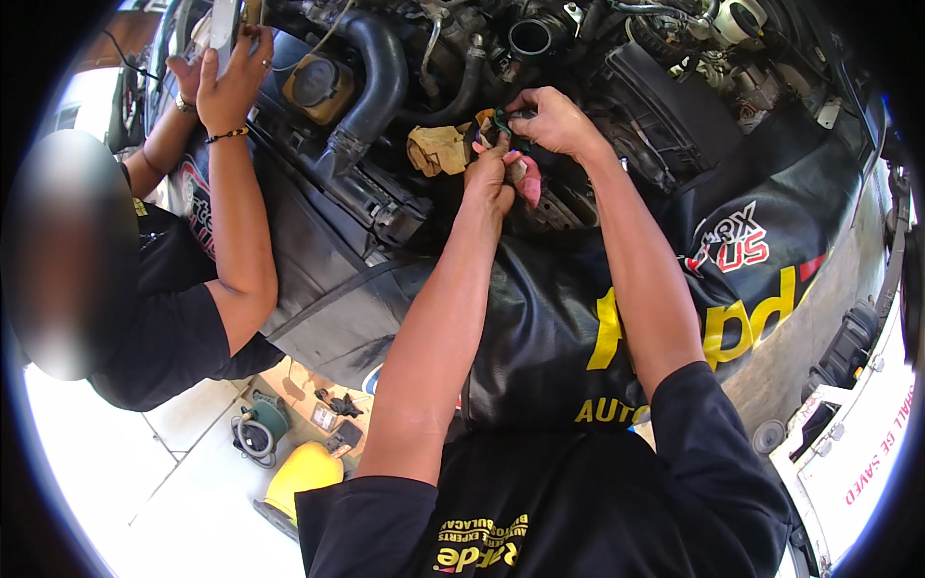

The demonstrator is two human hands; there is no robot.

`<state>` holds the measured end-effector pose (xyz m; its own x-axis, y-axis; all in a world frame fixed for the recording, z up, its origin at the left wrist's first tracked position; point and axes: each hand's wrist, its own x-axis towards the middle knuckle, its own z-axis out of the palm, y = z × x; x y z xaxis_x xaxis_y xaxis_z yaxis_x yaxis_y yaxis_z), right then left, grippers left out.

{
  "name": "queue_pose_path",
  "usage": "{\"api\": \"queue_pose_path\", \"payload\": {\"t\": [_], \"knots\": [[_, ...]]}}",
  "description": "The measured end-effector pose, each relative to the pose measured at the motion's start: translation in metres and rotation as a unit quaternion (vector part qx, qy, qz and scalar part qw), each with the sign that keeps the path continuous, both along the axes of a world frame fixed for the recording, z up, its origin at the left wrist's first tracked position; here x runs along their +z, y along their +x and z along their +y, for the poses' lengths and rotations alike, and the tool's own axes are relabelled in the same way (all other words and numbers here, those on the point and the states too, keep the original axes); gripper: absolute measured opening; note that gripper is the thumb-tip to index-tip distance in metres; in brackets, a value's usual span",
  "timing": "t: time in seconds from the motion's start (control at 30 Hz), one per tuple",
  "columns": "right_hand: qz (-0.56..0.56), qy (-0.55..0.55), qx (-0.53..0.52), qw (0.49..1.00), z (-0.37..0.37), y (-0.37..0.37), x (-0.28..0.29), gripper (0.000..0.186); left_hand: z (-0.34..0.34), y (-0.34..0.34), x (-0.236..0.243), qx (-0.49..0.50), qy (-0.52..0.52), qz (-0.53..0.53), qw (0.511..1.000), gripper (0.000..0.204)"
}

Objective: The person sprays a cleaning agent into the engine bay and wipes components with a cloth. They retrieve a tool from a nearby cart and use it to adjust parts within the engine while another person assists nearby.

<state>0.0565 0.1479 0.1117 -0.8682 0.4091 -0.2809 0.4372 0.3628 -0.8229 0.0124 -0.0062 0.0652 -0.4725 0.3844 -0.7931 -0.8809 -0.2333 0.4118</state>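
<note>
Over the engine bay, my left hand [488, 175] is closed around a pink rag [526, 181] and a small item I cannot make out clearly. My right hand [553, 123] pinches a small dark and green piece [500, 122] just above the left hand's fingertips. Crumpled brown paper or cloth [432, 149] lies directly left of my hands, beside a thick black hose [371, 91]. An open round dark opening [531, 37] is above my hands.
A co-worker [183, 308] leans in from the left, hands [231, 82] on a metal object. Black fender covers [520, 318] drape the car's front. A black housing [665, 106] is right. Below left are a green machine [265, 424] and yellow container [303, 477]; white cart [858, 443] at right.
</note>
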Motion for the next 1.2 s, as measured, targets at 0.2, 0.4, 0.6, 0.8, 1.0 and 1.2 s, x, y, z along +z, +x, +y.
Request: {"api": "queue_pose_path", "payload": {"t": [0.2, 0.4, 0.6, 0.8, 1.0, 1.2], "knots": [[-0.083, 0.068, -0.054, 0.993, -0.008, -0.008, -0.001, 0.040, -0.002, -0.004, -0.001, -0.003, 0.008, -0.028, 1.000, 0.016], [0.002, -0.024, -0.038, 0.999, -0.001, -0.005, -0.018, 0.045, 0.002, -0.003, 0.001, 0.009, -0.002, -0.021, 1.000, 0.016], [-0.084, 0.014, -0.087, 0.993, -0.008, -0.008, -0.006, 0.042, -0.004, -0.008, -0.015, -0.016, 0.007, -0.011, 1.000, 0.017], [-0.054, 0.104, -0.178, 0.977, -0.013, -0.010, -0.025, 0.040, 0.001, -0.004, -0.010, -0.036, -0.026, 0.002, 0.999, 0.021], [0.095, -0.098, -0.202, 0.970, 0.016, -0.001, 0.000, 0.030, -0.003, -0.008, -0.013, -0.017, -0.013, -0.011, 1.000, 0.023], [0.044, 0.062, 0.003, 0.997, -0.002, 0.003, 0.011, 0.033, 0.002, -0.002, 0.006, -0.036, -0.047, 0.025, 0.998, 0.024]]}}
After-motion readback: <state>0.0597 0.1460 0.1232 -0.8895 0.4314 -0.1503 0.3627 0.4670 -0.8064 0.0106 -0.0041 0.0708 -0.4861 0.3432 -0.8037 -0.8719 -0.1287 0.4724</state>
